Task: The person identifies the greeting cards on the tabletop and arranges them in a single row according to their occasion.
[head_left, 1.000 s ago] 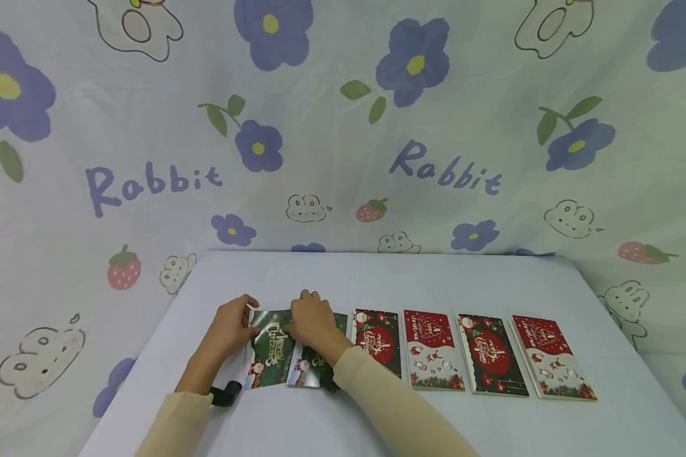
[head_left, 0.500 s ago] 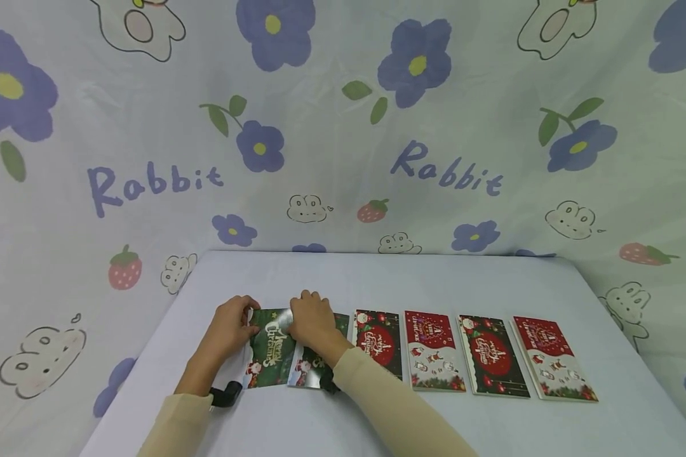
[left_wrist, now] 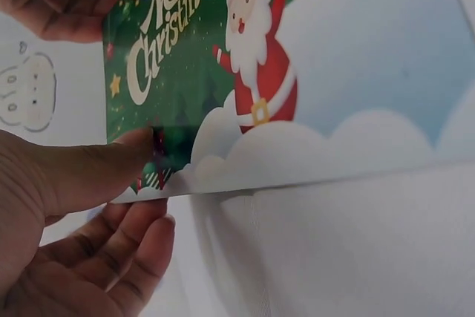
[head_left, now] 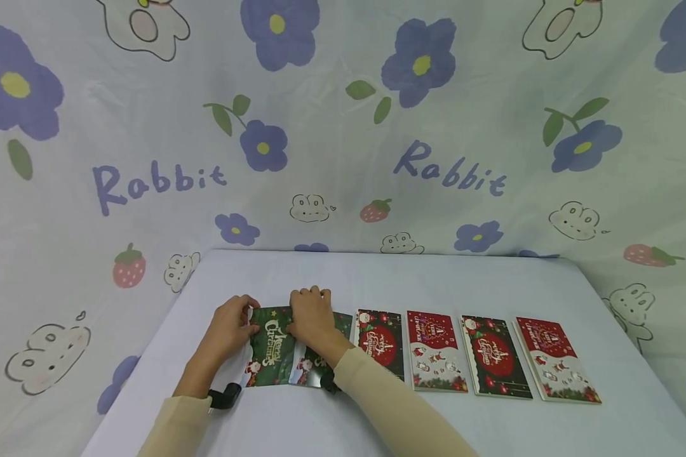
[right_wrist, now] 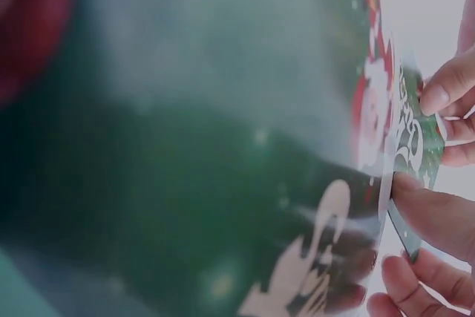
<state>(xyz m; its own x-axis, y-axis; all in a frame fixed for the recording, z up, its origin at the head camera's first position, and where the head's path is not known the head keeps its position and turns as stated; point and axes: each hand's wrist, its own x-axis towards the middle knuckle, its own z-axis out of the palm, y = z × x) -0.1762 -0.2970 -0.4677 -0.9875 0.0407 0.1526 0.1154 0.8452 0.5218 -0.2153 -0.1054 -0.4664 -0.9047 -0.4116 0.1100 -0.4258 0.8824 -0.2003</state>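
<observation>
A green Merry Christmas card [head_left: 271, 352] with a small Santa stands slightly raised at the left of the row in the head view. My left hand [head_left: 228, 327] pinches its left edge; in the left wrist view the thumb of that left hand [left_wrist: 70, 198] lies on the printed face, fingers behind. My right hand [head_left: 313, 320] pinches the card's right upper edge, and its fingertips appear at the top left of the left wrist view. Below my right hand lies a second green card [head_left: 307, 368], partly covered by it. It fills the right wrist view, blurred.
To the right lie a dark card with a red circle [head_left: 379, 343], a red-and-white card [head_left: 437, 352], another dark card [head_left: 494, 357] and a thicker red-and-white stack [head_left: 557, 360]. All rest on the white table [head_left: 451, 282]. A patterned cloth [head_left: 320, 127] hangs behind.
The green card has tilted slightly and its glare has faded, so its print shows more clearly. The fingers of my right hand have shifted a little upward. My left hand stays nearly in place.
</observation>
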